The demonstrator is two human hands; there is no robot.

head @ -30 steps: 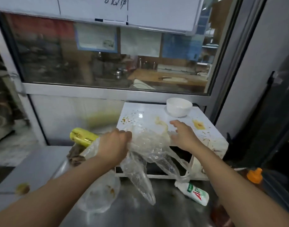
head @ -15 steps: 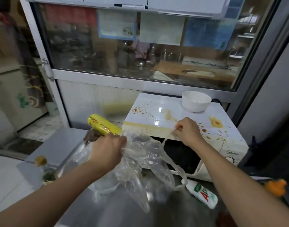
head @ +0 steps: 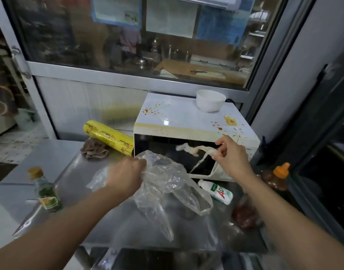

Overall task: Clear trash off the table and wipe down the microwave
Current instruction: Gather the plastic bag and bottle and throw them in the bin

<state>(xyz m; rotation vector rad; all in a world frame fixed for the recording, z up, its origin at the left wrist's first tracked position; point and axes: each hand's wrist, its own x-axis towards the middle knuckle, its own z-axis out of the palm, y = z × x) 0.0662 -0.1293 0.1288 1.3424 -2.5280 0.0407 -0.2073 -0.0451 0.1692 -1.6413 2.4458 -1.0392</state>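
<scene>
Limp pale scrap (head: 194,149) dangling before microwave (head: 186,121) door, pinched by right hand (head: 230,155); light, floppy, likely greasy: keep fingertip pinch. Clear plastic bag (head: 167,184) at 7 o'clock, thin, slippery, left hand (head: 126,173) gripping rim. Sauce stains on microwave top.

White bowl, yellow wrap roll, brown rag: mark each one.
white bowl (head: 210,100), head view, on its outer side wall.
yellow wrap roll (head: 109,137), head view, middle of the printed wrapper.
brown rag (head: 94,148), head view, centre of the crumpled cloth.
</scene>
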